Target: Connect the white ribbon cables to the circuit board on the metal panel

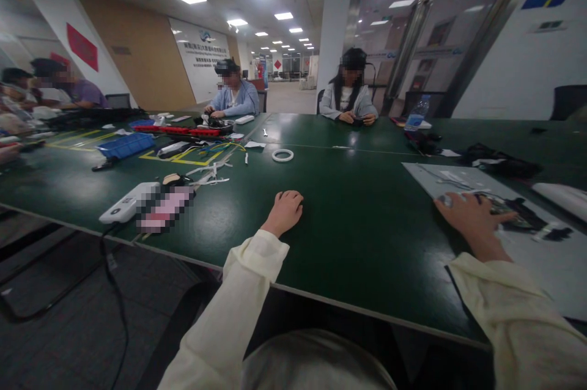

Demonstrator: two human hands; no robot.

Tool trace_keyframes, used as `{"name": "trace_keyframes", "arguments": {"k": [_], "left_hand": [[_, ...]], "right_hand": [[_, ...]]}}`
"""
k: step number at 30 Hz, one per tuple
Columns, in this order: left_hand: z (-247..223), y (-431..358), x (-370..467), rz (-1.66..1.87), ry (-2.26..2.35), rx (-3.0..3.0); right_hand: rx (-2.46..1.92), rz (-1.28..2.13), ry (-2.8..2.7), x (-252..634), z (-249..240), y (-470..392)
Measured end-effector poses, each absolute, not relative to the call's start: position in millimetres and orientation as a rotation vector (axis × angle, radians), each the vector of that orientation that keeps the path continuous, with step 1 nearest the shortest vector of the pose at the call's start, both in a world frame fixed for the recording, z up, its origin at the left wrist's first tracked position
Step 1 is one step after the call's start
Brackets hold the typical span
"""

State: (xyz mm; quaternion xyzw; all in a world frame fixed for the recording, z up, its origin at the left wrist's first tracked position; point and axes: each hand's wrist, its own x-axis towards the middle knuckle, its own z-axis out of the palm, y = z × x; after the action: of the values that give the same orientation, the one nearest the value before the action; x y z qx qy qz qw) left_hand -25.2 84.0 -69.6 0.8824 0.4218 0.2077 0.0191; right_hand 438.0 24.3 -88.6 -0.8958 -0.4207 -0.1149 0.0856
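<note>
My left hand [285, 211] rests on the green table [348, 219] near its front edge, fingers curled under, palm down; what is beneath the fingers is hidden. At the right, my right hand [472, 219] lies over the left part of a light grey board [545, 261], fingers spread. Beside and partly under it is a dark assembly [518, 213] with small parts, too small to make out. A white ring of tape [283, 156] lies flat on the table beyond my left hand.
To the left are a white device [128, 203] with a cable, a pink blurred object [167, 209], paper strips [213, 176] and a blue tray [126, 145]. A bottle [416, 114] stands at the back right. Two people sit across the table; others sit far left.
</note>
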Motion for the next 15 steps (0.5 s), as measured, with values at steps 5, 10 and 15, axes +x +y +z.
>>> {"name": "trace_keyframes", "arguments": {"k": [5, 10, 15], "left_hand": [[-70, 84, -25, 0.652, 1.296, 2.739], [-68, 83, -25, 0.632, 1.283, 2.728], [-69, 84, -26, 0.635, 1.265, 2.737]], "right_hand": [[-2.625, -0.36, -1.331, 438, -89, 13], [-2.659, -0.314, -1.211, 435, -90, 8], [-2.669, -0.259, -1.097, 438, -90, 10]]}}
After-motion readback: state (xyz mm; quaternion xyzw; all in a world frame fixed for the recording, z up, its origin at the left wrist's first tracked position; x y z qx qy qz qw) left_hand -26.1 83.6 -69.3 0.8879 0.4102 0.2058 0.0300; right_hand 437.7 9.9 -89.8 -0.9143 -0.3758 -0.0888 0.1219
